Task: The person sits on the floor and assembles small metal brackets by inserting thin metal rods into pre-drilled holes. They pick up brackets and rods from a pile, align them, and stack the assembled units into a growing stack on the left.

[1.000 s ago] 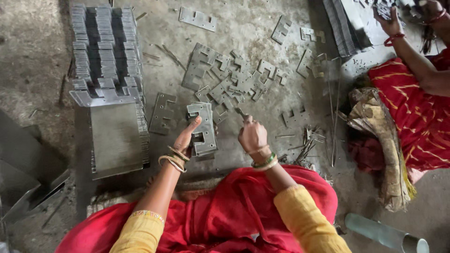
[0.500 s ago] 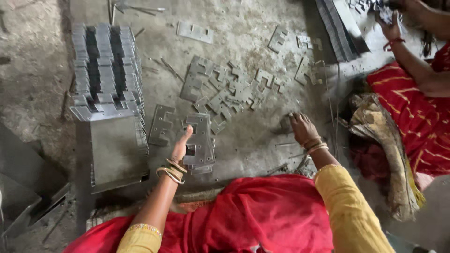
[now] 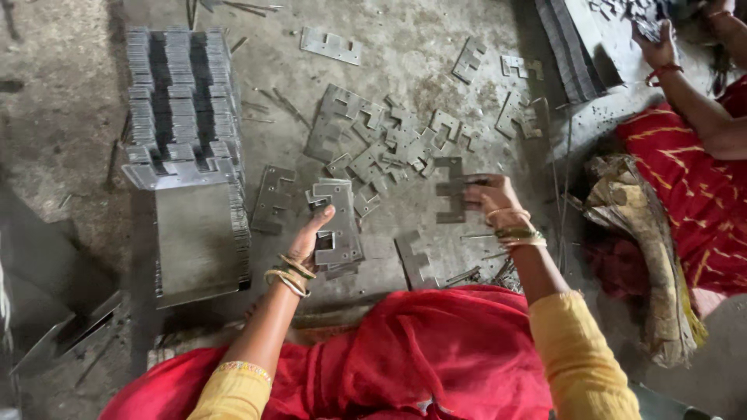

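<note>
Fingers (image 3: pixel 320 222) of the left hand (image 3: pixel 311 237) curl over the left edge of a small stack of flat grey notched steel plates (image 3: pixel 337 229), thumb side up, closed on it. Right hand (image 3: pixel 489 196) is pinching a single dark grey notched steel plate (image 3: pixel 453 192) by its right edge; plate looks lifted just off the floor, though motion blur makes that hard to confirm.

Surface: rough, dusty grey concrete floor (image 3: pixel 70 117), littered with metal slivers. Room reads as a workshop floor, worked at ground level.

Layout:
- Held stack sits near-centre, just in front of the person's red cloth lap (image 3: pixel 436 358).
- Single plate is right of the stack, apart from it.
- Loose scatter of same-shaped grey plates (image 3: pixel 389 136) lies beyond both hands, centre.
- Tall neat stack of grey plates (image 3: pixel 180 101) far left; a lower stack of plain grey sheets (image 3: pixel 198 241) just near of it, left of the left hand.
- Another person's hand (image 3: pixel 660 50) at far right works on a separate metal pile; their red patterned cloth (image 3: pixel 692 202) runs down the right side.
- Crumpled tan sack (image 3: pixel 646 257) lies on the right, between the two people.
</note>
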